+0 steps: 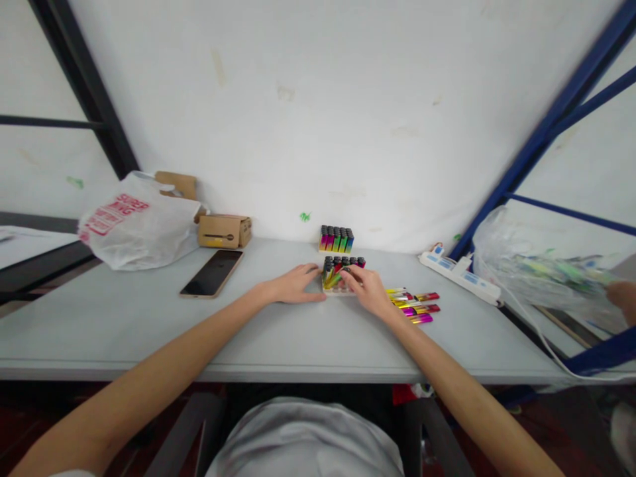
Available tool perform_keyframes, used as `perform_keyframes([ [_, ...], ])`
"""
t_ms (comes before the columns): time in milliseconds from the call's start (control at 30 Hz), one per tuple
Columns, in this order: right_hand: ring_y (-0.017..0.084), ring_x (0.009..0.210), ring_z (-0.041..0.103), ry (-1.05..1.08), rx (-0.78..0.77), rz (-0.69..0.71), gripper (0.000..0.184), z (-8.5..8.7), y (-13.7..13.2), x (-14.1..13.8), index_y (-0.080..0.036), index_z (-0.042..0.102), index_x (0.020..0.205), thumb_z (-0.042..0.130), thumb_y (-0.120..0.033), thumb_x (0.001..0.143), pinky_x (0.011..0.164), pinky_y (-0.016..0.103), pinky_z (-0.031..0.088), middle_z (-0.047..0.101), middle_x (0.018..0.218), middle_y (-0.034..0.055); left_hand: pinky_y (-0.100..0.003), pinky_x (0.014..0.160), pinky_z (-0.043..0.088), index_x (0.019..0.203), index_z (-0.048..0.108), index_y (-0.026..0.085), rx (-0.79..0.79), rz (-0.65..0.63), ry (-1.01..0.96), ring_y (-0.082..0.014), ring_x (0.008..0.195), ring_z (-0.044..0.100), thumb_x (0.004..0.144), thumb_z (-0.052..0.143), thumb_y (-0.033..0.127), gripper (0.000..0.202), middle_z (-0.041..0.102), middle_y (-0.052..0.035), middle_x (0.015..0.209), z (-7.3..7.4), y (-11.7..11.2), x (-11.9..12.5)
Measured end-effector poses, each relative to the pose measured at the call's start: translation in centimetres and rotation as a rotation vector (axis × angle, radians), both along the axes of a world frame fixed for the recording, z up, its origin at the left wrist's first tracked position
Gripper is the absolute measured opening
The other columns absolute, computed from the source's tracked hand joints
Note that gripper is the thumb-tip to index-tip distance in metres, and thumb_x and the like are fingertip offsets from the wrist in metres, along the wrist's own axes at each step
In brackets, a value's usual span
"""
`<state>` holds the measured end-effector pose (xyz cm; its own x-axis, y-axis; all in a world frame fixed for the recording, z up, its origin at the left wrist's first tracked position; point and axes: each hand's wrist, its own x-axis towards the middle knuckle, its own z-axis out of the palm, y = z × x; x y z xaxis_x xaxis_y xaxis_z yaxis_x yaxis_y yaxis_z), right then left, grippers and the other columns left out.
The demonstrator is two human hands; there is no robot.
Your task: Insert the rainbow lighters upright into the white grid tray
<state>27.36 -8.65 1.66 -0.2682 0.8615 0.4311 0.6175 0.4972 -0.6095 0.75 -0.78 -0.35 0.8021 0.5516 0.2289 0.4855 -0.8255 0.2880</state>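
Note:
A pale tray (338,292) partly filled with upright black-topped lighters stands in front of me on the desk. My left hand (297,285) rests at the tray's left side, thumb and fingers apart. Over the tray's front right, my right hand (366,289) pinches a yellow-green lighter (336,278), which leans at a tilt. Its lower end is among the tray's slots. To the right of that hand lies a loose pile of shiny lighters (415,309) in yellow, red and magenta. Behind the tray stands a second block of lighters (336,240), packed in rows.
At left are a phone (212,273), a small cardboard box (224,230) and a white plastic bag (142,222). On the right lies a power strip (461,277) with a white cable. Beyond the blue frame (536,126), another person's hand (623,299) is near a clear bag.

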Motion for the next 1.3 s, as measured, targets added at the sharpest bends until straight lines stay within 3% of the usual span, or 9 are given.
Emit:
perform_keyframes([
  [300, 0.023, 0.084, 0.075, -0.184, 0.028, 0.012, 0.025, -0.1, -0.3, -1.3, -0.023, 0.068, 0.103, 0.059, -0.044, 0.113, 0.076, 0.029, 0.047, 0.081, 0.09, 0.0046, -0.047, 0.129, 0.041, 0.16, 0.051, 0.021, -0.037, -0.03, -0.015, -0.0375, 0.153, 0.053, 0.101, 0.065, 0.071, 0.078, 0.054, -0.0182, 0.167, 0.3, 0.0, -0.1],
  [433, 0.021, 0.079, 0.075, -0.115, -0.014, -0.038, 0.023, 0.0, -0.3, -1.6, -0.024, 0.064, 0.098, 0.057, -0.039, 0.114, 0.076, 0.028, 0.048, 0.081, 0.084, 0.0026, -0.048, 0.129, 0.041, 0.158, 0.052, 0.02, -0.04, -0.026, -0.017, -0.0385, 0.154, 0.052, 0.1, 0.067, 0.071, 0.078, 0.054, -0.0194, 0.167, 0.2, 0.1, -0.2],
  [633, 0.021, 0.081, 0.076, -0.148, -0.027, 0.018, 0.022, 0.0, -0.1, -2.0, -0.024, 0.062, 0.1, 0.054, -0.035, 0.117, 0.077, 0.027, 0.048, 0.082, 0.085, 0.0029, -0.05, 0.13, 0.04, 0.158, 0.053, 0.018, -0.049, -0.019, -0.007, -0.0399, 0.155, 0.052, 0.1, 0.064, 0.073, 0.081, 0.052, -0.0213, 0.168, 0.1, 0.1, -0.2],
  [767, 0.024, 0.084, 0.076, -0.337, 0.01, -0.066, 0.025, 0.3, 0.0, -2.4, -0.022, 0.068, 0.105, 0.06, -0.043, 0.115, 0.072, 0.028, 0.044, 0.082, 0.092, 0.0082, -0.05, 0.131, 0.039, 0.158, 0.053, 0.018, -0.053, 0.0, 0.001, -0.0399, 0.155, 0.051, 0.099, 0.063, 0.076, 0.083, 0.052, -0.0209, 0.168, 0.1, 0.2, -0.4],
  [900, 0.024, 0.079, 0.072, -0.449, 0.058, -0.109, 0.043, 0.2, 0.0, -2.3, -0.021, 0.073, 0.089, 0.061, -0.055, 0.112, 0.067, 0.03, 0.04, 0.08, 0.09, 0.0114, -0.05, 0.131, 0.04, 0.16, 0.052, 0.018, -0.053, -0.009, 0.005, -0.0389, 0.155, 0.052, 0.1, 0.064, 0.075, 0.084, 0.051, -0.021, 0.169, 0.3, 0.2, -0.6],
  [1000, 0.022, 0.076, 0.069, -0.41, 0.067, -0.029, 0.044, 0.1, 0.1, -1.6, -0.021, 0.073, 0.085, 0.064, -0.056, 0.111, 0.068, 0.029, 0.039, 0.078, 0.085, 0.0079, -0.049, 0.131, 0.041, 0.16, 0.052, 0.017, -0.049, -0.004, 0.009, -0.0392, 0.155, 0.053, 0.1, 0.063, 0.076, 0.085, 0.051, -0.0217, 0.169, 0.5, 0.1, -0.6],
  [1100, 0.021, 0.077, 0.067, -0.359, 0.131, -0.012, 0.047, 0.6, 0.3, 0.3, -0.022, 0.073, 0.088, 0.052, -0.054, 0.116, 0.072, 0.029, 0.04, 0.077, 0.086, 0.007, -0.049, 0.13, 0.041, 0.159, 0.053, 0.016, -0.037, 0.016, 0.018, -0.0388, 0.154, 0.054, 0.101, 0.061, 0.077, 0.085, 0.053, -0.0214, 0.168, 0.6, 0.1, -0.6],
  [1200, 0.021, 0.079, 0.068, -0.329, 0.189, -0.157, 0.051, 1.5, 0.7, 3.2, -0.022, 0.074, 0.094, 0.038, -0.048, 0.12, 0.077, 0.03, 0.043, 0.078, 0.089, 0.0082, -0.049, 0.13, 0.041, 0.158, 0.053, 0.014, -0.023, 0.03, 0.032, -0.0398, 0.154, 0.053, 0.101, 0.058, 0.079, 0.087, 0.052, -0.0228, 0.168, 0.6, 0.1, -0.5],
  [1300, 0.023, 0.082, 0.07, -0.342, 0.147, -0.341, 0.047, 2.0, 1.3, 6.6, -0.021, 0.075, 0.097, 0.039, -0.043, 0.119, 0.078, 0.03, 0.045, 0.08, 0.09, 0.0101, -0.05, 0.13, 0.041, 0.157, 0.053, 0.012, -0.015, 0.038, 0.041, -0.0407, 0.154, 0.053, 0.101, 0.054, 0.082, 0.089, 0.052, -0.0246, 0.168, 0.6, 0.0, -0.4],
])
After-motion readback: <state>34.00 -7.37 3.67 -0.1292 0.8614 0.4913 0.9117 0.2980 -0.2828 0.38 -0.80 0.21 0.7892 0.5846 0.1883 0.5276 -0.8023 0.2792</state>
